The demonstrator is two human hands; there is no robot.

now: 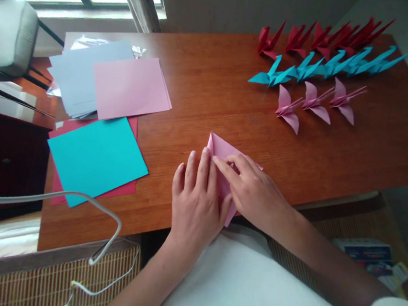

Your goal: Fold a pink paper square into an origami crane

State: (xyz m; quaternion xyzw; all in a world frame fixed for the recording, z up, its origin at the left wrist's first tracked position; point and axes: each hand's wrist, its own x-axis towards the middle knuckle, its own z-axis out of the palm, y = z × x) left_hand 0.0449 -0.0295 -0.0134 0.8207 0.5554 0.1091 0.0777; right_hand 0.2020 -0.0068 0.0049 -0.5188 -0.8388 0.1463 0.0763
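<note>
- Head view: pink folded paper point(221, 147) on the desk point(197, 86), at the near edge, directly before the body and partly covered by both hands.
- Left hand point(198, 206): palm down over the left part of the paper; fingers outstretched and slightly apart, thumb angled toward the near end.
- Right hand point(256, 186): index finger extended to the fold below the far corner, remaining fingers bent; impossible to tell whether pinched on the paper or merely resting on it.
- Step in hand, as judged: setting a crease close to the far corner. For a good result, steady the sheet with the left fingers, match edge to edge before pressing, then draw one fingertip along the fold with even pressure. Keep the tip sharp; avoid dragging the layers sideways or letting the near end slip past the desk edge.
- Orientation: narrow tip pointing away from the body, toward the far side; another corner pointing right; opposite tip toward the body. Long axis apparently near-to-far, almost square to the near desk edge; left outline hidden.
</note>
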